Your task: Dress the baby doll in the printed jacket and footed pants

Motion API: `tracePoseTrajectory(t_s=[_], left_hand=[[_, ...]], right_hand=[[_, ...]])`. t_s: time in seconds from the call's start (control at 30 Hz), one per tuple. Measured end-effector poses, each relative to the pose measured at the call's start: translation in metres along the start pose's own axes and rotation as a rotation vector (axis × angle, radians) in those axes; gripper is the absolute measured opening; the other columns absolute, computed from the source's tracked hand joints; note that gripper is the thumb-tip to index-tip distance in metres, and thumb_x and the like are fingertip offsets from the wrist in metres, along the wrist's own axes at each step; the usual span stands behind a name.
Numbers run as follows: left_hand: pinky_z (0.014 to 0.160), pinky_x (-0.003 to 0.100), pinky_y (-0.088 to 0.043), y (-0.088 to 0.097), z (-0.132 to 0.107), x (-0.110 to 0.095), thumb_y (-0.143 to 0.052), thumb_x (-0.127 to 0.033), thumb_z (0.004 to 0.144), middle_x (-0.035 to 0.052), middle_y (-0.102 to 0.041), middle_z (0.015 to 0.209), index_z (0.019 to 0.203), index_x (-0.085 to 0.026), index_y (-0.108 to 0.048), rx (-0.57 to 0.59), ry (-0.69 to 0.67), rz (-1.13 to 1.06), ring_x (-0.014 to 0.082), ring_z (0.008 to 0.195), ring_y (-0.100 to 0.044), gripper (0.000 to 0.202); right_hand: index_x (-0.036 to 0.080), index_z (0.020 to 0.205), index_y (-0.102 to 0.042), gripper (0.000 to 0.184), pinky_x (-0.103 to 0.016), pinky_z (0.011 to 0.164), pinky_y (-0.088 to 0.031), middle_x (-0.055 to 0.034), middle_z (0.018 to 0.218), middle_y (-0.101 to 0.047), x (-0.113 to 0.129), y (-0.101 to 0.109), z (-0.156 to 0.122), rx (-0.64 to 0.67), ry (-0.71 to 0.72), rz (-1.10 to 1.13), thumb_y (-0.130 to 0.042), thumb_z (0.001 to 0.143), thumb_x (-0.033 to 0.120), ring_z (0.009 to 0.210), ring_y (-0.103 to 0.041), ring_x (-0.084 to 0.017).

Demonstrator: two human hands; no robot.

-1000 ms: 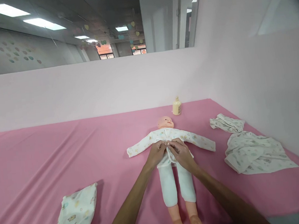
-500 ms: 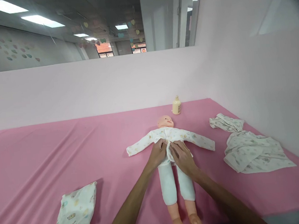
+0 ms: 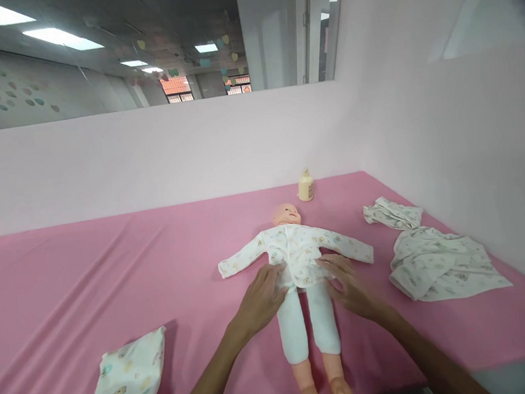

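Observation:
A baby doll [image 3: 286,214] lies on its back, wearing a white patterned jacket [image 3: 302,258] with long sleeves spread out to both sides. The jacket's front panels lie together over the belly. Below them the doll's legs [image 3: 294,333] are white down to bare shins and feet. My left hand [image 3: 263,293] rests at the jacket's lower left edge, fingers stretched out. On the opposite side, my right hand [image 3: 348,281] is at the jacket's lower right edge, its fingers apart. Neither hand grips anything.
Beyond the doll's head stands a cream pump bottle [image 3: 305,186]. Rumpled white patterned clothes [image 3: 445,263] lie to the right, near the wall. A folded patterned cloth [image 3: 126,380] is at the lower left. A pink sheet [image 3: 180,260] covers the surface.
Both hands have let go of the jacket's front and moved apart to its sides. The front panels, gathered between the fingers before, now lie flat. The view has shifted slightly.

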State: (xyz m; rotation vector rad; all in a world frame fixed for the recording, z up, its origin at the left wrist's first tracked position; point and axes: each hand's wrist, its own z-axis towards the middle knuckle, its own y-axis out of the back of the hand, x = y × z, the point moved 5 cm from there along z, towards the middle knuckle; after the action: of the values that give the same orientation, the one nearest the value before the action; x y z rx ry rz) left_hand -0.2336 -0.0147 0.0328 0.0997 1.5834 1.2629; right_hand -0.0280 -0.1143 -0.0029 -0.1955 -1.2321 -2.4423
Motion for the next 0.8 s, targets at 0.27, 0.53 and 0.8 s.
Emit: tracePoseTrajectory(t_s=[0.27, 0.53, 0.8], left_hand=[[0.078, 0.036, -0.048, -0.01, -0.024, 0.012, -0.037, -0.019, 0.094, 0.0089, -0.061, 0.111, 0.133, -0.019, -0.045, -0.051, 0.096, 0.423, 0.0226, 0.095, -0.062, 0.04], [0.073, 0.035, -0.043, -0.023, -0.03, 0.01, -0.037, 0.0, 0.088, 0.0082, -0.067, 0.092, 0.105, -0.016, -0.058, -0.314, -0.183, 0.766, 0.0214, 0.079, -0.059, 0.033], [0.073, 0.039, -0.038, -0.024, -0.039, 0.003, -0.033, -0.014, 0.094, 0.0104, -0.063, 0.088, 0.089, -0.019, -0.061, -0.157, -0.115, 0.69, 0.0244, 0.08, -0.055, 0.028]], right_hand=[[0.021, 0.115, -0.058, 0.023, -0.04, 0.088, -0.048, -0.008, 0.106, -0.067, -0.047, -0.018, -0.033, 0.083, -0.242, -0.135, -0.046, 0.096, 0.025, 0.099, -0.062, -0.024], [0.022, 0.07, -0.042, 0.029, -0.033, 0.064, -0.037, -0.0001, 0.064, -0.052, -0.004, 0.0, -0.026, -0.021, -0.188, -0.196, -0.041, 0.099, 0.024, 0.06, -0.047, -0.017], [0.021, 0.075, -0.057, 0.026, -0.04, 0.071, -0.038, -0.0074, 0.076, -0.061, 0.027, -0.003, -0.034, 0.192, 0.11, -0.447, -0.043, 0.088, 0.004, 0.072, -0.053, -0.025]])
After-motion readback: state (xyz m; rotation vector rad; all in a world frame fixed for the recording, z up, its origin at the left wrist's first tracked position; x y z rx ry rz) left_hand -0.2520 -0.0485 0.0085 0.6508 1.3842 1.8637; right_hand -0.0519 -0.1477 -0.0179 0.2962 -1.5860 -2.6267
